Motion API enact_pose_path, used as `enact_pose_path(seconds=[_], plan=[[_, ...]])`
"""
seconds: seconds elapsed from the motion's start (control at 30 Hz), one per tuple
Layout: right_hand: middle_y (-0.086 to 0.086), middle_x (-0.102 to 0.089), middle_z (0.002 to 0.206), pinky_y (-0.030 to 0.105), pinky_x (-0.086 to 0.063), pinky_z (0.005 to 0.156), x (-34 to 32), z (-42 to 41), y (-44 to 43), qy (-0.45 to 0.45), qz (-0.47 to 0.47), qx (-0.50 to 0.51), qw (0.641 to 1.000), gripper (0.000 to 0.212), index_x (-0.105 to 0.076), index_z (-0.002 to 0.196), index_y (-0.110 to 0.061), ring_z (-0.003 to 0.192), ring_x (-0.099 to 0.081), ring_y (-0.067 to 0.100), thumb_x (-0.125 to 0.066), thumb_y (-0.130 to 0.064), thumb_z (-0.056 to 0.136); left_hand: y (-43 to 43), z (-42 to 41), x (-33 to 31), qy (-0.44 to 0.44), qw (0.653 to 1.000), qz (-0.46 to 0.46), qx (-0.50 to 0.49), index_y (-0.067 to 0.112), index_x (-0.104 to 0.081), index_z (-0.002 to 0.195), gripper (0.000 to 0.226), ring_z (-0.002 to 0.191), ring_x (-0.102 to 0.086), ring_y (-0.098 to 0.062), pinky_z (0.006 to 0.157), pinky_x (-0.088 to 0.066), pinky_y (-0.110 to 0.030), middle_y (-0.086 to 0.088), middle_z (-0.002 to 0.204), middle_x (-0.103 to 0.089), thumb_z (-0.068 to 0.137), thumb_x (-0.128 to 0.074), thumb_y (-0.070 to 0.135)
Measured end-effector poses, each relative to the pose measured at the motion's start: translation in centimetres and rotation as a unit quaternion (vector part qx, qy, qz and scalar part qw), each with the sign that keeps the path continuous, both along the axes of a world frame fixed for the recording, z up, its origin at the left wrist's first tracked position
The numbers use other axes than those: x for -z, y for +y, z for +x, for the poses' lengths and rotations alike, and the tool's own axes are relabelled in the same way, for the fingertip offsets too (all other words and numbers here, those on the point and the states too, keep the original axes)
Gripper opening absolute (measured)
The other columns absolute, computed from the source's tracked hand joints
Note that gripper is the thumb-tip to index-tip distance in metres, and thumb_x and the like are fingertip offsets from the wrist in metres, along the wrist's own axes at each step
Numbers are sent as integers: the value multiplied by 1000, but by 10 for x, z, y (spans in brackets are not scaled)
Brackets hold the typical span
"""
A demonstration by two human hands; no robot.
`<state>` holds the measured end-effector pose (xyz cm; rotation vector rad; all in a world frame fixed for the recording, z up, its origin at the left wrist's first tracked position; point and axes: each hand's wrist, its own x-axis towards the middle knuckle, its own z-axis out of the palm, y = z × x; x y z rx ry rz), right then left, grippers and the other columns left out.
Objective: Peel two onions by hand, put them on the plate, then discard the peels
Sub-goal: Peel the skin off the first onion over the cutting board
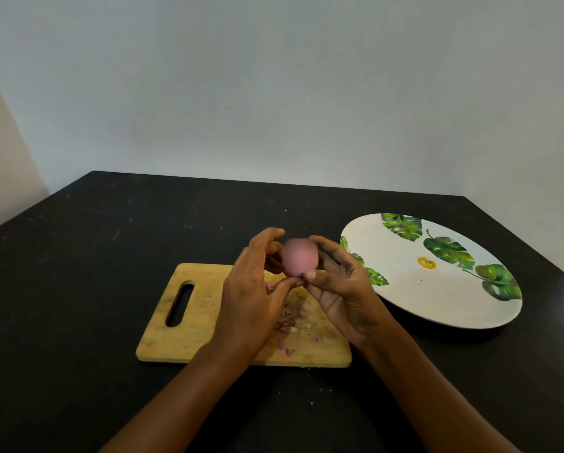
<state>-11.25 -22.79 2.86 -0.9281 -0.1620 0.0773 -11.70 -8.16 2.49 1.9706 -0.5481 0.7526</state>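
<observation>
A pink, smooth onion (299, 257) is held in the air above the far edge of a wooden cutting board (189, 308). My right hand (338, 286) grips it from the right, thumb under it and fingers behind. My left hand (254, 289) curls round its left side, fingertips at its top and bottom. The onion looks blurred. Small pink and white peel scraps (290, 325) lie on the board below my hands. A white plate (401, 279) with green leaf prints sits to the right, with nothing on it. Only one onion shows.
The board and plate rest on a black table (94, 273) whose far edge meets a pale wall. The board has a handle slot (179, 304) on its left side. A few white specks dot the table near me.
</observation>
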Motion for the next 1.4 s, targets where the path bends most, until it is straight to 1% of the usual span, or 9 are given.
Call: enact_pose_path(seconds=[0.27, 0.43, 0.67, 0.77, 0.93, 1.07, 1.17, 1.23, 1.4], plan=[[14, -71, 107, 33, -59, 69, 1, 1, -1, 5, -7, -9, 1000, 72, -62, 110, -8, 96, -70, 32, -90, 1, 44, 1, 0, 1, -3, 1000, -6, 0, 45, -28, 114, 78, 84, -58, -4, 70, -45, -4, 10, 92, -56, 70, -79, 7], [12, -70, 104, 30, -59, 66, -2, -1, -1, 9, -3, 0, 1000, 49, -59, 108, -9, 90, -72, 27, -67, 7, 63, -1, -2, 1, -9, 1000, -12, 7, 48, -28, 112, 73, 90, -57, 1, 73, -45, -5, 20, 78, -54, 73, -77, 9], [16, -69, 113, 34, -59, 70, 2, 3, 1, 13, 36, 3, 999, 90, -59, 114, -8, 104, -67, 36, -98, -10, 33, 0, -2, -2, -15, 999, -43, 6, 33, -32, 124, 76, 92, -57, 3, 68, -45, -3, 18, 96, -55, 69, -79, 11], [15, -70, 113, 34, -59, 71, 3, 4, -1, 6, 38, -1, 999, 90, -59, 115, -8, 104, -67, 36, -98, -11, 34, 2, -3, -4, -6, 999, -37, 1, 35, -31, 128, 77, 92, -60, 6, 70, -46, -3, 12, 107, -60, 69, -79, 18], [19, -68, 114, 34, -59, 70, 3, 4, -1, 13, 37, 7, 999, 89, -62, 111, -8, 103, -67, 37, -98, -10, 30, 5, -2, -5, -32, 999, -24, -19, 32, -41, 120, 63, 87, -52, 25, 70, -40, 3, 32, 88, -53, 71, -77, 13], [18, -67, 115, 34, -59, 69, 2, 6, -3, 12, 34, 13, 999, 90, -62, 110, -9, 102, -68, 35, -99, -10, 28, 4, 0, -5, -31, 1000, 2, 0, 34, -43, 117, 62, 86, -56, 15, 69, -42, 2, 20, 89, -57, 72, -77, 8], [15, -69, 112, 34, -59, 70, 1, 5, -7, 2, 31, -3, 1000, 74, -61, 111, -9, 101, -69, 33, -90, 7, 45, 0, -3, -4, -19, 1000, 7, 22, 41, -37, 122, 68, 90, -59, 0, 70, -49, -7, 17, 92, -57, 73, -77, 15], [12, -71, 109, 32, -59, 72, 1, 3, -8, -5, 14, -2, 1000, 58, -60, 112, -10, 101, -69, 31, -71, 14, 60, -1, -4, -3, -15, 1000, 0, 18, 39, -34, 126, 73, 87, -60, -4, 71, -51, -12, 16, 98, -56, 71, -78, 18], [6, -72, 108, 31, -58, 75, 3, 2, -6, -12, -18, -19, 1000, 48, -76, 98, -17, 105, -68, 27, -65, 14, 63, 1, 0, 1, -31, 999, 33, 3, 32, -35, 130, 78, 91, -55, 6, 81, -45, -6, 9, 106, -56, 68, -80, 15]])
